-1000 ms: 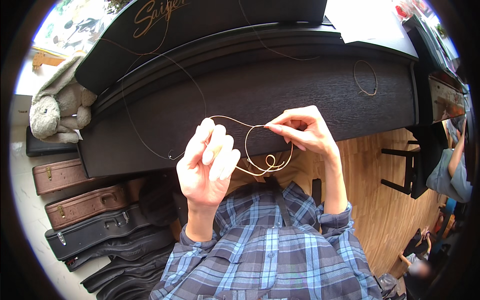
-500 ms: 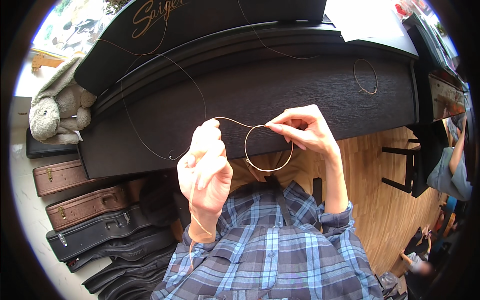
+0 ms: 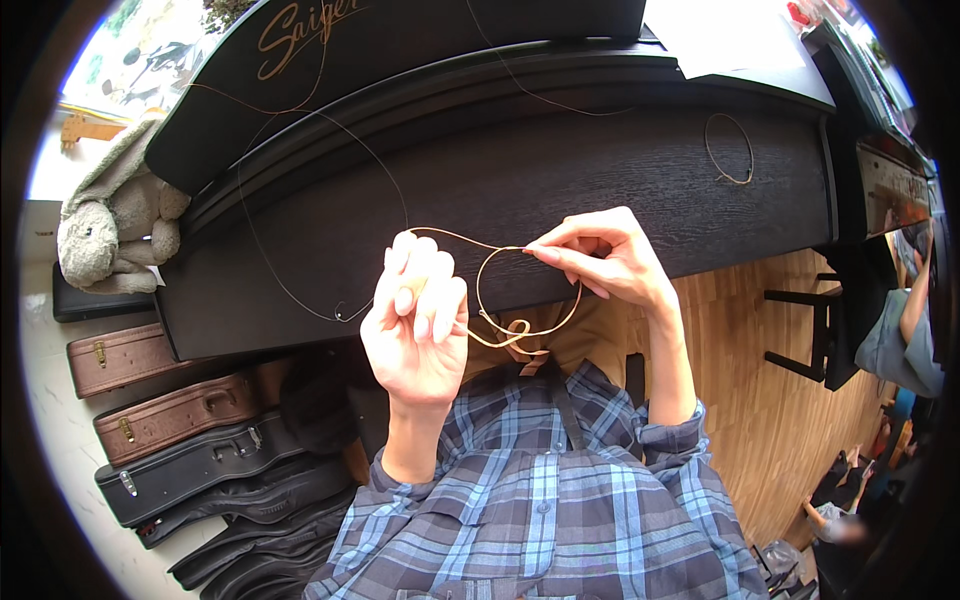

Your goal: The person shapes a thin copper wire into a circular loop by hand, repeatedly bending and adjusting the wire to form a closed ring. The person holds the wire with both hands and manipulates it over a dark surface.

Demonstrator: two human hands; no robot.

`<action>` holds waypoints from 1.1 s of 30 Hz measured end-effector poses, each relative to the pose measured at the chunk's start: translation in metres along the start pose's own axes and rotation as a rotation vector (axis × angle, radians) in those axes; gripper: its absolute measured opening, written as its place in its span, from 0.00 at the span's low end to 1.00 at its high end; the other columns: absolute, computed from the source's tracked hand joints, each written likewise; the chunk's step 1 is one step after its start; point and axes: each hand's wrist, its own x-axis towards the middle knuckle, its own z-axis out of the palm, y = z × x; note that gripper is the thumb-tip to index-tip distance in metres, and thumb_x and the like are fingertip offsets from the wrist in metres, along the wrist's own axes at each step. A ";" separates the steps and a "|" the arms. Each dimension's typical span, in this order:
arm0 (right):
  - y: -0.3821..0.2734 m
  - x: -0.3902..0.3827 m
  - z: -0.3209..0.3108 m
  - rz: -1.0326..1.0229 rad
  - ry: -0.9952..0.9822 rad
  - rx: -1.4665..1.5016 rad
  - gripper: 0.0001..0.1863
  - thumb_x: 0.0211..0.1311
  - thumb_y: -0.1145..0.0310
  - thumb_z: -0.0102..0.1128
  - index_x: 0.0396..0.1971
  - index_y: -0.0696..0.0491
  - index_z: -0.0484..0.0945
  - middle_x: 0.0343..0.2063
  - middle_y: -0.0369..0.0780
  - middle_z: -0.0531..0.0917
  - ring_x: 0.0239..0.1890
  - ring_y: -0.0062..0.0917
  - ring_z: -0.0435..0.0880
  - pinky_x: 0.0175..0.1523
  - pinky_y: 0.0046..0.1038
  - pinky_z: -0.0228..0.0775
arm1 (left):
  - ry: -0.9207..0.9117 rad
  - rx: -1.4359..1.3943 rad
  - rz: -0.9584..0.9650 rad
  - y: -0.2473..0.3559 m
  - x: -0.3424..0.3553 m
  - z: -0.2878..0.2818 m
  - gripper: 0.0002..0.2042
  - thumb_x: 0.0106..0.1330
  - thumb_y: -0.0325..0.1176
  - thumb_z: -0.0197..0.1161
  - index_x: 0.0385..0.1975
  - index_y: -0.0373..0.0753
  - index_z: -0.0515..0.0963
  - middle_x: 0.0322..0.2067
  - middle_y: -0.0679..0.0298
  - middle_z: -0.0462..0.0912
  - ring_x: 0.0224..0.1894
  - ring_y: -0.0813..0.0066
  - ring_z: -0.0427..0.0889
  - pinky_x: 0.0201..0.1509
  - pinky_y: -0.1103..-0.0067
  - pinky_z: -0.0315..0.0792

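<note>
A thin bronze-coloured guitar string (image 3: 479, 290) is held between my hands, formed into a round loop. My right hand (image 3: 608, 260) pinches it at the top of the loop with thumb and forefinger. Curled round the string's free length, my left hand (image 3: 416, 325) is closed with its palm toward me. A span of the string runs from its fingertips to the right hand. Below that hand the tail comes out and curls in a small twist by the loop's lower edge. Some of the string is hidden inside my left fingers.
Behind my hands stands a black piano (image 3: 620, 190). On it lie a large loose wire loop (image 3: 240, 190), a small wire ring (image 3: 751, 165) and white paper (image 3: 725, 45). A plush rabbit (image 3: 90, 240) sits at left, above several instrument cases (image 3: 180, 410). People are at far right.
The string's tail, which hung down along my left wrist, is now swung right, curling under the loop. My left fingers have turned and closed more. My right hand keeps its pinch.
</note>
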 end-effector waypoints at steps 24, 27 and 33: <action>-0.001 0.001 0.000 -0.033 0.007 -0.030 0.09 0.65 0.67 0.71 0.41 0.54 0.89 0.13 0.31 0.80 0.11 0.08 0.68 0.18 0.16 0.54 | -0.062 0.823 0.389 -0.009 0.013 -0.025 0.18 0.83 0.50 0.35 0.36 0.42 0.61 0.21 0.62 0.70 0.18 0.67 0.76 0.28 0.69 0.79; -0.001 0.001 0.000 -0.020 0.011 -0.009 0.08 0.65 0.68 0.70 0.40 0.54 0.89 0.14 0.31 0.80 0.11 0.08 0.68 0.17 0.16 0.53 | -0.133 1.048 0.458 -0.008 0.012 -0.028 0.18 0.83 0.49 0.37 0.35 0.42 0.60 0.21 0.61 0.71 0.18 0.68 0.76 0.27 0.71 0.78; 0.001 -0.001 0.000 0.007 0.026 0.067 0.07 0.65 0.70 0.70 0.40 0.55 0.89 0.14 0.31 0.80 0.11 0.07 0.67 0.17 0.14 0.52 | -0.222 1.445 0.532 0.007 0.005 -0.035 0.15 0.81 0.41 0.48 0.36 0.35 0.66 0.25 0.56 0.77 0.24 0.70 0.80 0.33 0.76 0.79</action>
